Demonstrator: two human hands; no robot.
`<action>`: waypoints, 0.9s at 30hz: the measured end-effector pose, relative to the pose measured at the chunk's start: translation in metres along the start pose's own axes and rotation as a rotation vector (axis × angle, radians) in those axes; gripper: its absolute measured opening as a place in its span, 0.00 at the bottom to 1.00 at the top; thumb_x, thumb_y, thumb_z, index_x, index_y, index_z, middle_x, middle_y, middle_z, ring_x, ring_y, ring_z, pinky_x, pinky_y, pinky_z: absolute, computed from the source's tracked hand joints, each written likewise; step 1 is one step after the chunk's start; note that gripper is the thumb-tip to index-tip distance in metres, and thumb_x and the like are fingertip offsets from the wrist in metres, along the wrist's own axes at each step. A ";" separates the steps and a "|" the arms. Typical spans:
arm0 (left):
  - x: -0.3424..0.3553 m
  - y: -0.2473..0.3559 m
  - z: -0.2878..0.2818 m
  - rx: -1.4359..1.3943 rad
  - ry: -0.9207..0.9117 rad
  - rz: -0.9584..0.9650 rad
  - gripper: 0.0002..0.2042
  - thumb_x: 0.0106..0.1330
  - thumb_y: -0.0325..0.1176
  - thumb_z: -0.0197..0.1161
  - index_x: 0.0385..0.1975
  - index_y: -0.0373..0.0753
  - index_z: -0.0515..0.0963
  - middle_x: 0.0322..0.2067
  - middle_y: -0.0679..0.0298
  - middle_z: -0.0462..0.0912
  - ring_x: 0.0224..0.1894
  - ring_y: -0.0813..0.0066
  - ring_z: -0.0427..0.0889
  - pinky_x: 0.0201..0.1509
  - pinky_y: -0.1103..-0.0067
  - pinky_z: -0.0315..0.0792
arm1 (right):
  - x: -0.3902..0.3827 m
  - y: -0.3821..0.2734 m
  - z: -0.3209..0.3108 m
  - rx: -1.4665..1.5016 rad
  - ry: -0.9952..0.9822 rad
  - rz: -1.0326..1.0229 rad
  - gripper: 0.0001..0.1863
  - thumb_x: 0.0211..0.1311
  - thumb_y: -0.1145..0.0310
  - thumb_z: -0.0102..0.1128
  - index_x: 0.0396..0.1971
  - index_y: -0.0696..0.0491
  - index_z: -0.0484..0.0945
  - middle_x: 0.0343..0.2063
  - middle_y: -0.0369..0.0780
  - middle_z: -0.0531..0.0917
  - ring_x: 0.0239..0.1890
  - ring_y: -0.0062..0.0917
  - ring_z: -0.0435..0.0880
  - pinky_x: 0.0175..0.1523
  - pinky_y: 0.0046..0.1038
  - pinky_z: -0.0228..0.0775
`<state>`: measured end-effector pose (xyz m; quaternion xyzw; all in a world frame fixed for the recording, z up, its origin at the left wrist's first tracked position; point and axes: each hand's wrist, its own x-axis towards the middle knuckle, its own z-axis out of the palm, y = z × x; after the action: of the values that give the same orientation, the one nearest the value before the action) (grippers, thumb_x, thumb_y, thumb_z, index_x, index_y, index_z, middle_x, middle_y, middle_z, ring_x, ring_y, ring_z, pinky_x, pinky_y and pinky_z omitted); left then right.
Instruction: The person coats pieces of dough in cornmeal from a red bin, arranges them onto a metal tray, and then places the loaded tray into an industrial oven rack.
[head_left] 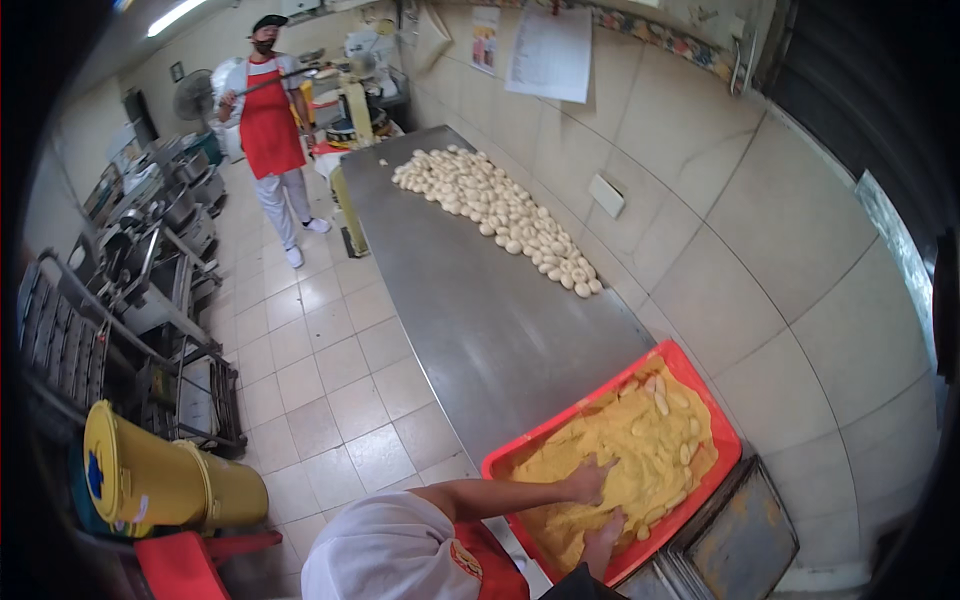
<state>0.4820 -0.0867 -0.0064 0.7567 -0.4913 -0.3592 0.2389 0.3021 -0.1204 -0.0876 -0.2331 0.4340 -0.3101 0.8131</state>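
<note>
The left hand, released, and right hand, whose grip I cannot tell, touch loose yellow powder in the near red rectangular plastic tub.

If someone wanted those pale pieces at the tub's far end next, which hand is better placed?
Probably the left hand: it reaches farther into the red tub, closer to those pale pieces. The right hand sits lower in the picture, farther from them.

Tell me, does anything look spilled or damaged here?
Only the top metal tray beside the red tub: its surface looks blotchy and stained, unlike the grey table. Whether that's residue or wear, I can't tell.
</note>
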 end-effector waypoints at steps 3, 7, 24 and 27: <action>0.041 0.000 0.037 -0.436 0.306 0.431 0.38 0.46 0.46 0.71 0.59 0.35 0.68 0.51 0.44 0.76 0.55 0.50 0.75 0.60 0.61 0.69 | 0.014 -0.043 -0.022 -0.050 -0.042 -0.184 0.23 0.72 0.55 0.37 0.58 0.53 0.69 0.58 0.44 0.73 0.57 0.36 0.73 0.63 0.39 0.67; 0.013 -0.004 -0.037 -0.396 -0.058 0.119 0.25 0.61 0.34 0.63 0.59 0.38 0.71 0.36 0.52 0.85 0.33 0.70 0.84 0.38 0.72 0.78 | 0.010 -0.087 0.015 -0.346 0.173 -0.491 0.18 0.57 0.74 0.62 0.49 0.57 0.77 0.43 0.38 0.82 0.42 0.24 0.78 0.48 0.28 0.69; 0.197 0.035 -0.056 -0.040 -0.100 0.268 0.25 0.50 0.29 0.66 0.51 0.36 0.74 0.44 0.51 0.78 0.37 0.49 0.79 0.42 0.69 0.75 | 0.147 -0.218 0.010 -1.624 0.219 -1.130 0.18 0.58 0.81 0.56 0.48 0.55 0.80 0.38 0.48 0.83 0.36 0.30 0.84 0.42 0.26 0.75; 0.211 0.054 -0.101 -0.242 -0.186 0.259 0.22 0.50 0.28 0.63 0.48 0.35 0.74 0.38 0.52 0.80 0.34 0.54 0.80 0.39 0.71 0.74 | 0.168 -0.236 0.033 -1.431 0.232 -0.436 0.22 0.51 0.83 0.52 0.49 0.54 0.79 0.45 0.48 0.80 0.43 0.34 0.82 0.48 0.30 0.73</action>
<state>0.5841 -0.3002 0.0299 0.6166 -0.5576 -0.4505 0.3257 0.3310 -0.4008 -0.0123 -0.7504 0.5561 -0.1292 0.3331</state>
